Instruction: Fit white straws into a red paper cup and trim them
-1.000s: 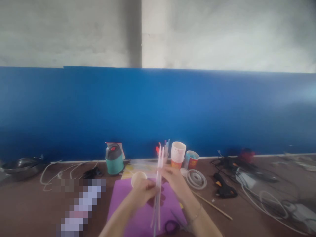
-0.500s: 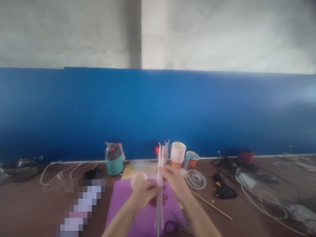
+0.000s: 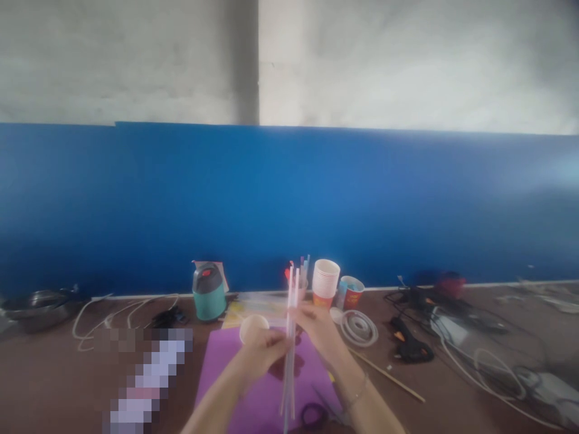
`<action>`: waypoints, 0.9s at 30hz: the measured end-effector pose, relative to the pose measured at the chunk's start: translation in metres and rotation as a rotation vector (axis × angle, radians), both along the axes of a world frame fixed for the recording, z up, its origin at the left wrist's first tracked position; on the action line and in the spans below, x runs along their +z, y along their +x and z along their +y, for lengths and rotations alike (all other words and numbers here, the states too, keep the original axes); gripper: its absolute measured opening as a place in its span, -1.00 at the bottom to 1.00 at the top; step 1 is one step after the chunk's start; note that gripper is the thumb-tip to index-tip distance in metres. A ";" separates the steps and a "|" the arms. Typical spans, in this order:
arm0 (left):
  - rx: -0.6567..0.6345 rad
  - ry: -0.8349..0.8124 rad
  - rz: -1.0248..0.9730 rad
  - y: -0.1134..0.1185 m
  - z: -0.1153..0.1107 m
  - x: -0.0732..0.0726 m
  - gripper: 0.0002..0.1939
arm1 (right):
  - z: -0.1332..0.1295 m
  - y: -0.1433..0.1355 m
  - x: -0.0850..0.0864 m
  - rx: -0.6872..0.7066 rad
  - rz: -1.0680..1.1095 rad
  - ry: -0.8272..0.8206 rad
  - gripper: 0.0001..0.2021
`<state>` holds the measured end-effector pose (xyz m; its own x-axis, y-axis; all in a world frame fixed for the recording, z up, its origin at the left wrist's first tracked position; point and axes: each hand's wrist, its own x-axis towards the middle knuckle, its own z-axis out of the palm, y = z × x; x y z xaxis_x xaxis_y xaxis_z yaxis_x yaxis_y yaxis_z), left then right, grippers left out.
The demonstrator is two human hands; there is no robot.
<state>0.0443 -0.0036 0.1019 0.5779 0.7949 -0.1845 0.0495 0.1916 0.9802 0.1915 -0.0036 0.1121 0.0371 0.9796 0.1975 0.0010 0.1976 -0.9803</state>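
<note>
Finding: slim translucent sticks (image 3: 290, 374) stand roughly upright between the two hands, over the purple sheet (image 3: 217, 374). The left hand (image 3: 260, 352) is closed to a narrow pinch on them; the right hand (image 3: 319, 328) grips them higher up, fingers likewise narrow. Risk, in my judgement: the sticks could fan out or slip – the lower ends hang unsupported and already splay, so a loosened pinch would be the cause. The paper cup (image 3: 249, 328), at ten o'clock from the sticks and just beside the left hand, could be knocked if that wrist swings. Scissors (image 3: 324, 401) lie at five o'clock. Against the earlier frame, the sticks' lower ends sit slightly further left; both grips look unchanged.
</note>
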 end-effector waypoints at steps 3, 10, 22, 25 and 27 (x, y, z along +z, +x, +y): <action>0.033 0.014 -0.008 0.001 0.000 0.000 -0.45 | -0.001 -0.001 0.001 -0.004 -0.038 -0.001 -0.64; 0.037 0.001 0.002 0.003 0.003 -0.004 -0.43 | -0.003 -0.001 0.001 -0.010 -0.081 -0.005 -0.63; 0.130 0.034 -0.010 0.000 0.013 -0.013 -0.56 | -0.006 0.039 0.010 0.025 -0.434 -0.033 -0.67; 0.122 0.003 -0.017 0.000 0.014 -0.012 -0.55 | -0.021 0.058 -0.010 0.162 -0.910 -0.090 -0.81; 0.118 0.003 -0.019 0.000 0.013 -0.010 -0.55 | -0.032 0.059 -0.035 -0.003 -1.011 -0.001 -0.86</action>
